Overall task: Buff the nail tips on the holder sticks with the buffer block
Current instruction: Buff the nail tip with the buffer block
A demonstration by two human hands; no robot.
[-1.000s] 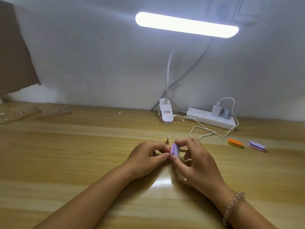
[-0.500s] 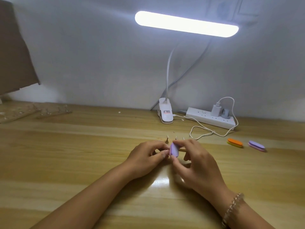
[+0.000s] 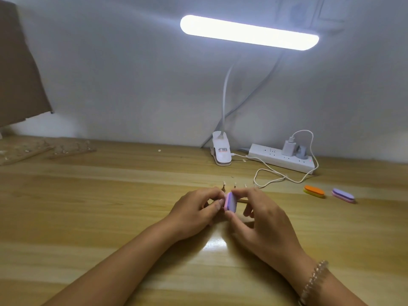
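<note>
Wooden desk (image 3: 88,217) under a lit bar lamp (image 3: 249,33); right hand (image 3: 260,224) clamps the buffer block (image 3: 230,202) upright between thumb and fingertips, left hand (image 3: 194,213) just left of it, fingers curled, seemingly pinching the holder stick (image 3: 244,200) running rightward behind the block — nail tip hidden

The buffer block (image 3: 230,202), purple with a pink side, is held on edge just above the tabletop (image 3: 110,206), pinched by the right fingers (image 3: 241,192). Behind it a wooden stick (image 3: 243,200) is gripped level by the left fingers (image 3: 211,195); its nail tip is hidden. Three short sticks (image 3: 223,187) are seen upright just beyond.
</note>
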